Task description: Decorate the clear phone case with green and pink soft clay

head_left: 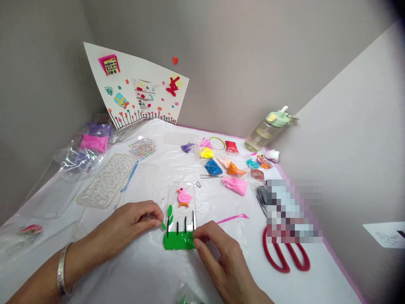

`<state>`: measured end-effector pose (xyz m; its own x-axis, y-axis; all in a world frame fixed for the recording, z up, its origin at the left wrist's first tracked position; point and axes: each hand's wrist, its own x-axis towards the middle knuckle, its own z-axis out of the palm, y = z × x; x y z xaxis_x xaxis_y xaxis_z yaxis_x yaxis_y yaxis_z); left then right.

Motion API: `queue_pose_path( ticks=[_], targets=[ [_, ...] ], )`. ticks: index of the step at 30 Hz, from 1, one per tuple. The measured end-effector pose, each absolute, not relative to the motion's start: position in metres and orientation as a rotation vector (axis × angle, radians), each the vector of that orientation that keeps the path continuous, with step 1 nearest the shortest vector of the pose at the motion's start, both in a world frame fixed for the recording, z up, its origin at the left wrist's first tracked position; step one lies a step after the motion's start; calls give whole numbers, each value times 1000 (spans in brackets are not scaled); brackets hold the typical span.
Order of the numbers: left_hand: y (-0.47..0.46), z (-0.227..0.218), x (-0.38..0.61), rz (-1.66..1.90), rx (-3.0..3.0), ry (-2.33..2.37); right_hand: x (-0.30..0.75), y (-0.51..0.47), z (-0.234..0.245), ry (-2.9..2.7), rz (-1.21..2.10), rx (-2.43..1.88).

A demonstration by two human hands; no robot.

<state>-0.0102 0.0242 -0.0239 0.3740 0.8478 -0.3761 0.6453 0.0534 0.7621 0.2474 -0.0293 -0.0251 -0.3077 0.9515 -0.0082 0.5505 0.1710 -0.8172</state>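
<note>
A clear phone case lies flat in front of me, decorated with a pink clay duck, several thin black clay stems and a green clay strip along its near end. Green leaves sit beside the leftmost stem. My left hand pinches a small green clay leaf at the left side of the case, by that stem. Thumb and forefinger of my right hand close on the right edge of the case, at the green strip.
Clay packets, including blue and pink, lie beyond the case. Red-handled scissors and a tilted-looking water bottle are at right. Left are a textured clear sheet and beads. A pink tool lies near my right hand.
</note>
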Motion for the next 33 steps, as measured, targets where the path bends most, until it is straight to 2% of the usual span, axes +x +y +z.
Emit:
queue_pose_path(
  ticks=[23,33],
  targets=[
    [24,-13,2,189,1784,1412,248,-31,-23,-1968,988,-1374],
    [23,-20,1,224,1811,1372,235,-32,-30,-2594,383,-897]
  ],
)
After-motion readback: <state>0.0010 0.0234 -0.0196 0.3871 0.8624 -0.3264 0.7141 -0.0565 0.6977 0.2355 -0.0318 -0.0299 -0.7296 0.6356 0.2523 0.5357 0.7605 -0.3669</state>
